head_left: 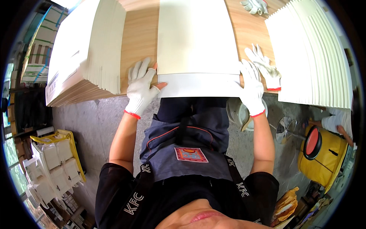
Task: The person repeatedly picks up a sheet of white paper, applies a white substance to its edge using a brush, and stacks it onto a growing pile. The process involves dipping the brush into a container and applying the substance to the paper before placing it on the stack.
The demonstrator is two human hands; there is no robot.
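A long cream sheet of card [196,38] lies on the wooden table. Along its near end runs a white strip [196,85], reaching the table's front edge. My left hand [141,87], in a white glove with bare thumb and index fingertips, rests at the strip's left side. Its fingers are stretched out, and the thumb touches the strip's edge. At the right side lies my gloved right hand [251,86], fingers extended forward, its thumb hidden or hard to make out against the white. Neither hand grips anything. Beside my right hand is a loose white glove [265,68] with a red cuff.
Tall stacks of folded cream card stand at the left [103,49] and right [309,57] of the table [139,34]. More gloves [254,6] lie at the far right. Below are a yellow-framed cart [57,164], a round stool [248,114] and another person's arm [343,133].
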